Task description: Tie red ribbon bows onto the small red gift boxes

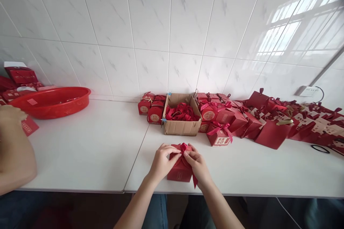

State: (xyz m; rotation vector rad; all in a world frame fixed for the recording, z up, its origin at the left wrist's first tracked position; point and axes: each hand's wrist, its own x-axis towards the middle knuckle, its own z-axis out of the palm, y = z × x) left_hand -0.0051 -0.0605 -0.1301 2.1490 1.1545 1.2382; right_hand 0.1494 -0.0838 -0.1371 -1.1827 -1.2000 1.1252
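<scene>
Okay, ribbon (184,147) is pinched by left hand (162,160) and right hand (198,164) atop the red box (178,175); it's seemingly being tied, so gentle tightening's probably needed next.

The single view looks out from the person's head, behind and above the front edge of the tabletop (88,150), facing forward and tipped down. It faces the wall (150,18) roughly square-on, with the tabletop's back edge near mid-height and the front edge low across the frame. The left hand (164,159), right hand (199,166) and box (178,174), by the front edge, sit close to the lens, slightly right of centre; jeans (159,211) show below that edge. The coverage is wide, and both tabletop ends run out of frame.
</scene>
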